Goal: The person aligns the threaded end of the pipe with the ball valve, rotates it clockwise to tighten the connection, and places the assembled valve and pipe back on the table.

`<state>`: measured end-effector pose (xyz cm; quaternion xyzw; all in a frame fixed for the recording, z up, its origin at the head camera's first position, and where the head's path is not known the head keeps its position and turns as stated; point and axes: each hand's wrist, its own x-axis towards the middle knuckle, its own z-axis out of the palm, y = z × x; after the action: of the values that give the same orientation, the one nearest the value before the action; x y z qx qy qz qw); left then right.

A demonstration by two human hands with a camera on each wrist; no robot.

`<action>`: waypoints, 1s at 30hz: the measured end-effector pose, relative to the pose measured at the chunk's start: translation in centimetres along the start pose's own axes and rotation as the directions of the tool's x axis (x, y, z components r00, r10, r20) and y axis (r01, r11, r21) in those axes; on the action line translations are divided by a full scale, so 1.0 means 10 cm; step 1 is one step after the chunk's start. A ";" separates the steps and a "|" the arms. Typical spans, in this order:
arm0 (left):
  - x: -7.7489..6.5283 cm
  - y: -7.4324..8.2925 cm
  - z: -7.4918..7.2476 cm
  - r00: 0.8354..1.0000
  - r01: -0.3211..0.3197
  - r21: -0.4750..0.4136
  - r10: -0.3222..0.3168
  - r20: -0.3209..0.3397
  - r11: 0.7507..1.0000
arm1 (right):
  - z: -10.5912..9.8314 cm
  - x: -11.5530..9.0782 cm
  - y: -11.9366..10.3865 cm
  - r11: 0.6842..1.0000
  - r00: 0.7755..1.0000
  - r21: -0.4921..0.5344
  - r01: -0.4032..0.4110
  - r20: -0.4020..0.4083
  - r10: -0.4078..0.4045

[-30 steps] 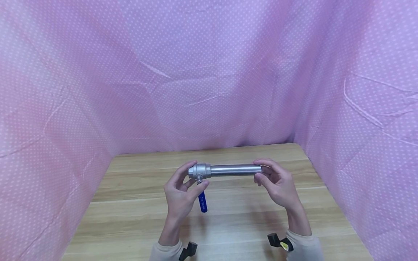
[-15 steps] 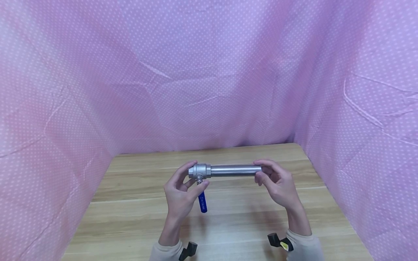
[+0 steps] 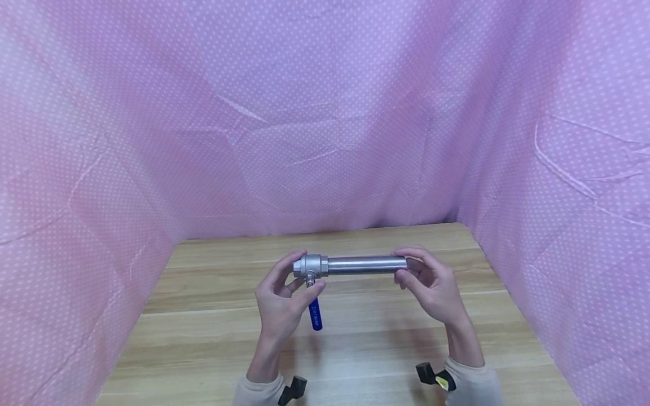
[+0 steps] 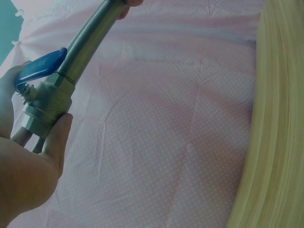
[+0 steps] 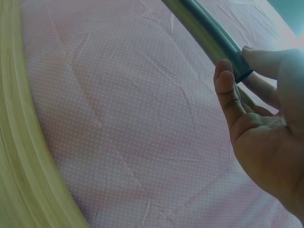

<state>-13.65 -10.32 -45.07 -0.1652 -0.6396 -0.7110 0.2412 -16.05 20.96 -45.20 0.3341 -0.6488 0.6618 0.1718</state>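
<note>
My left hand [image 3: 281,307] grips a metal ball valve [image 3: 311,265] by its body, thumb near the stem. The valve's blue lever handle [image 3: 315,313] points down toward me in the head view; in the left wrist view the lever [image 4: 42,68] lies beside the thumb. A smooth steel pipe [image 3: 365,264] runs level from the valve's right end, and in the left wrist view some thread shows at the joint [image 4: 69,75]. At the pipe's far right end, my right hand [image 3: 431,287] pinches it between thumb and fingers. The pipe's end rim [image 5: 244,76] shows in the right wrist view.
Valve and pipe are held up over a light wood table [image 3: 355,355]. Pink polka-dot cloth [image 3: 325,141] hangs behind it and along both sides. Black wrist mounts [image 3: 293,390] sit at both cream sleeves [image 3: 474,383].
The right thumb and fingers shift slightly at the pipe's end, and the sheen on the pipe changes a little. The left hand and the valve stay in place.
</note>
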 end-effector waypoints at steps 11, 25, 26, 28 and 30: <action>0.00 0.02 0.01 1.000 0.004 0.010 -0.004 -0.005 1.000 | 0.01 0.00 0.01 1.000 1.000 0.013 0.022 0.001 -0.022; 0.00 -0.01 0.00 1.000 0.002 0.002 -0.002 0.000 1.000 | -0.01 -0.01 0.02 0.996 1.000 -0.092 0.016 -0.020 -0.018; 0.00 0.00 0.00 1.000 0.002 0.001 -0.002 0.001 1.000 | -0.01 -0.01 0.02 0.995 1.000 -0.096 0.015 -0.021 -0.017; 0.00 0.00 0.00 1.000 0.002 0.000 -0.002 0.002 1.000 | -0.01 -0.01 0.02 0.995 1.000 -0.104 0.012 -0.022 -0.014; 0.00 0.00 0.00 1.000 0.006 -0.004 -0.006 0.003 1.000 | -0.01 -0.01 0.02 0.994 1.000 -0.112 0.005 -0.025 -0.007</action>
<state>-13.60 -10.28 -45.05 -0.1650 -0.6389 -0.7128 0.2378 -16.13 21.02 -45.37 0.3176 -0.6817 0.6279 0.2003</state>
